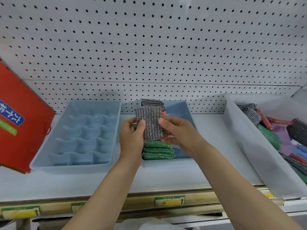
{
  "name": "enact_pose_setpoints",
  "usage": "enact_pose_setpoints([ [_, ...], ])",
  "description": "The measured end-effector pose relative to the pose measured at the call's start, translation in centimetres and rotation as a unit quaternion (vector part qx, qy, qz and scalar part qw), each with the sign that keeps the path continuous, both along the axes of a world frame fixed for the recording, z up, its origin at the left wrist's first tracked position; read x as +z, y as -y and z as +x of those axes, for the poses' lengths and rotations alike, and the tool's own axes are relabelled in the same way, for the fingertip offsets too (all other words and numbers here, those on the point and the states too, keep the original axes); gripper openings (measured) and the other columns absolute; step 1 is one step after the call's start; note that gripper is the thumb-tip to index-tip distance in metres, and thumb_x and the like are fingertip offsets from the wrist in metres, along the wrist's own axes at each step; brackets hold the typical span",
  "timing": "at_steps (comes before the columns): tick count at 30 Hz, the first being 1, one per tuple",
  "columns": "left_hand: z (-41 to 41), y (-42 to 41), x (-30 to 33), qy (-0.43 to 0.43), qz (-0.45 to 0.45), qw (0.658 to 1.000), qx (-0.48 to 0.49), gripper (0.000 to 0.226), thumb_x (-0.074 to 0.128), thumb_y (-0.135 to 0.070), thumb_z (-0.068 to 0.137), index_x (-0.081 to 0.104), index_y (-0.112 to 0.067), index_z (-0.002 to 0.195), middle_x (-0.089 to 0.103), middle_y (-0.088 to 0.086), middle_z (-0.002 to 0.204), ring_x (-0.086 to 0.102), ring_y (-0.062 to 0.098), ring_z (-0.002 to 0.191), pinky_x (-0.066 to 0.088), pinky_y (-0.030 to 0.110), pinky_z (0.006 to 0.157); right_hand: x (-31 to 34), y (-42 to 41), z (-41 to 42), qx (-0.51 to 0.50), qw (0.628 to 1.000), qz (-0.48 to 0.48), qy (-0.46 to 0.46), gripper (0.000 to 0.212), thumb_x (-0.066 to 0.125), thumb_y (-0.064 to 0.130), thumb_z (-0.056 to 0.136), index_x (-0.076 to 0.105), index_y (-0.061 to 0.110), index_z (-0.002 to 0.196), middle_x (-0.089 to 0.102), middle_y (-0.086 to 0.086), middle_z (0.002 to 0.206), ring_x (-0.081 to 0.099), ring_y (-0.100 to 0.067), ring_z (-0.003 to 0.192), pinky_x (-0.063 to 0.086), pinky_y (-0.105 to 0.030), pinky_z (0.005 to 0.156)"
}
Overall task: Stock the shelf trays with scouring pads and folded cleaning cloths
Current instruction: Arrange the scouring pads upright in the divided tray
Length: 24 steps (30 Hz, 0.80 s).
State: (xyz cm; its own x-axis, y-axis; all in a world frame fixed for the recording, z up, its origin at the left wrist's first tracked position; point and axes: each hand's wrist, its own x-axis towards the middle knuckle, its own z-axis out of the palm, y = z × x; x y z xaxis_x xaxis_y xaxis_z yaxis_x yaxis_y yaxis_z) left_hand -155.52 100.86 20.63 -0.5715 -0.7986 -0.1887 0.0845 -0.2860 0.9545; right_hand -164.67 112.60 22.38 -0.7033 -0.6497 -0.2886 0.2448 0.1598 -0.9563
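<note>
A grey glittery scouring pad point(150, 123) is held upright between both hands above a blue tray point(180, 110). My left hand point(132, 135) pinches its left edge and my right hand point(176, 131) pinches its right edge. In that tray, green pads point(157, 151) lie stacked at the front, and grey and red pads point(152, 102) stand at the back. A second blue tray point(76, 135), divided into several empty cells, sits to the left.
A large white bin point(259, 146) at the right holds loose grey, red and green pads and folded cloths. A red box point(18, 118) leans at the far left. White pegboard point(149, 47) backs the shelf. Price labels point(169, 200) line the shelf's front edge.
</note>
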Motion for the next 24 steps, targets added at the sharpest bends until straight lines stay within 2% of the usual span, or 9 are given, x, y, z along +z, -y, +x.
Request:
enact_pose_setpoints([
  [2,-0.7,-0.3,0.4,0.008,-0.046,0.998,-0.033,0.018,0.062,-0.017,0.096,0.061,-0.017,0.114,0.07,-0.004,0.102,0.068,0.009,0.091,0.056,0.027,0.08,-0.2,0.1,-1.0,-0.053,0.998,-0.008,0.015,0.029,0.074,0.022,0.087,0.07,0.008,0.112,0.074,-0.007,0.104,0.07,-0.017,0.086,0.058,-0.031,0.072],
  [5,-2.9,0.2,0.5,0.105,-0.239,0.959,-0.114,0.034,0.054,-0.031,0.1,0.055,-0.024,0.133,0.058,-0.017,0.126,0.054,0.003,0.115,0.043,0.029,0.102,-0.1,-1.0,-4.9,-0.185,0.981,0.011,-0.062,0.023,0.078,0.019,0.083,0.072,0.015,0.105,0.076,-0.005,0.095,0.071,-0.02,0.085,0.058,-0.035,0.077],
  [7,-5.7,1.2,-0.1,0.192,-0.363,0.894,-0.179,0.048,0.044,-0.039,0.103,0.041,-0.024,0.147,0.044,-0.006,0.148,0.039,0.015,0.137,0.033,0.04,0.115,0.4,-1.6,-8.0,-0.246,0.958,0.033,-0.144,0.018,0.078,0.016,0.083,0.073,0.02,0.1,0.075,0.002,0.083,0.071,-0.01,0.073,0.057,-0.031,0.075],
  [9,-8.7,2.0,-1.0,0.278,-0.456,0.812,-0.235,0.058,0.036,-0.046,0.104,0.025,-0.022,0.156,0.018,0.006,0.164,0.013,0.028,0.152,0.012,0.046,0.124,0.5,-1.3,-10.6,-0.26,0.94,0.058,-0.212,0.018,0.077,0.014,0.083,0.074,0.022,0.098,0.074,0.006,0.08,0.069,-0.007,0.068,0.057,-0.032,0.075],
  [11,-11.0,2.7,-2.1,0.339,-0.515,0.741,-0.266,0.063,0.028,-0.049,0.104,0.015,-0.02,0.158,0.001,0.009,0.167,-0.004,0.028,0.153,0.0,0.044,0.122,0.0,-0.5,-12.9,-0.245,0.922,0.114,-0.278,0.016,0.077,0.018,0.082,0.074,0.026,0.095,0.075,0.005,0.085,0.07,-0.012,0.077,0.058,-0.036,0.083],
  [13,-11.9,2.9,-3.2,0.375,-0.527,0.706,-0.288,0.066,0.022,-0.052,0.104,0.008,-0.018,0.159,-0.005,0.009,0.167,-0.008,0.028,0.153,-0.003,0.044,0.122,-0.6,0.4,-14.4,-0.204,0.9,0.189,-0.335,0.018,0.076,0.021,0.081,0.076,0.025,0.099,0.074,0.004,0.09,0.07,-0.015,0.085,0.056,-0.033,0.085],
  [17,-11.7,2.6,-5.2,0.402,-0.554,0.675,-0.277,0.066,0.013,-0.052,0.103,0.003,-0.018,0.159,-0.001,0.009,0.167,-0.007,0.027,0.153,-0.004,0.043,0.124,-2.4,2.5,-15.8,-0.088,0.835,0.319,-0.439,0.022,0.071,0.018,0.084,0.078,0.026,0.103,0.075,0.001,0.095,0.067,-0.019,0.091,0.047,-0.024,0.074],
  [21,-11.8,2.6,-5.5,0.397,-0.559,0.68,-0.261,0.066,0.01,-0.053,0.103,0.004,-0.02,0.159,0.0,0.007,0.167,-0.006,0.025,0.154,-0.004,0.043,0.124,-4.1,4.2,-16.4,-0.036,0.777,0.381,-0.5,0.023,0.067,0.015,0.086,0.077,0.025,0.103,0.071,-0.005,0.098,0.062,-0.026,0.1,0.05,-0.031,0.073],
  [24,-11.7,2.5,-5.5,0.395,-0.554,0.685,-0.259,0.066,0.01,-0.054,0.103,0.005,-0.021,0.159,0.002,0.006,0.167,-0.005,0.024,0.154,-0.004,0.042,0.124,-4.8,5.2,-16.7,-0.024,0.75,0.399,-0.527,0.025,0.063,0.012,0.088,0.076,0.022,0.106,0.067,-0.007,0.103,0.056,-0.028,0.109,0.045,-0.03,0.072],
])
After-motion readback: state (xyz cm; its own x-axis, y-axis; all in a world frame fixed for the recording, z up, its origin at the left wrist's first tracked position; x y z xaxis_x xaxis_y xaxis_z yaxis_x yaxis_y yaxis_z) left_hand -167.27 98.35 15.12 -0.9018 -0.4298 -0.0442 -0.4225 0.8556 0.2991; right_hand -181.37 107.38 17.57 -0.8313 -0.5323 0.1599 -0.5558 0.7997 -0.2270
